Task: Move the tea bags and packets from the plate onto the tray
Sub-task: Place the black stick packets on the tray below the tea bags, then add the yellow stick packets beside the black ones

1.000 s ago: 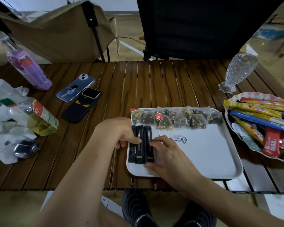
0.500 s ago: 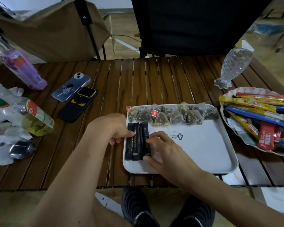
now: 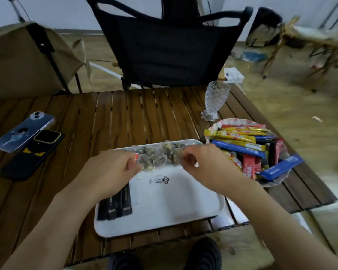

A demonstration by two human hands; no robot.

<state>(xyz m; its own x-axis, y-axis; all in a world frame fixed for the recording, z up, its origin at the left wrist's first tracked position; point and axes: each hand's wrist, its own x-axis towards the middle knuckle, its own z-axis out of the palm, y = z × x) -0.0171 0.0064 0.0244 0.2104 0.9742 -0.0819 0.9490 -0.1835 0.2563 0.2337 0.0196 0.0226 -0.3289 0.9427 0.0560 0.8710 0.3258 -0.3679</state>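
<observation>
A white tray [image 3: 164,207] lies on the wooden slat table in front of me. Clear tea bags [image 3: 160,155] with dark leaves sit in a row along its far edge. My left hand [image 3: 109,170] pinches the left end of that row. The right end of the row is pinched by my right hand [image 3: 201,164]. Three black stick packets [image 3: 117,203] lie side by side at the tray's near left, partly hidden under my left wrist. Right of the tray, a plate [image 3: 232,121] holds several yellow, blue, red and black stick packets [image 3: 244,147].
A cut-glass goblet [image 3: 215,102] stands behind the plate. Two phones [image 3: 24,131] lie on the table at the left. A black chair [image 3: 170,47] and a tan chair [image 3: 24,59] stand at the far side. The table's right edge is just beyond the plate.
Both hands have left the black stick packets and moved up to the far edge of the tray, where they now pinch the tea bag row. The camera has turned to the right.
</observation>
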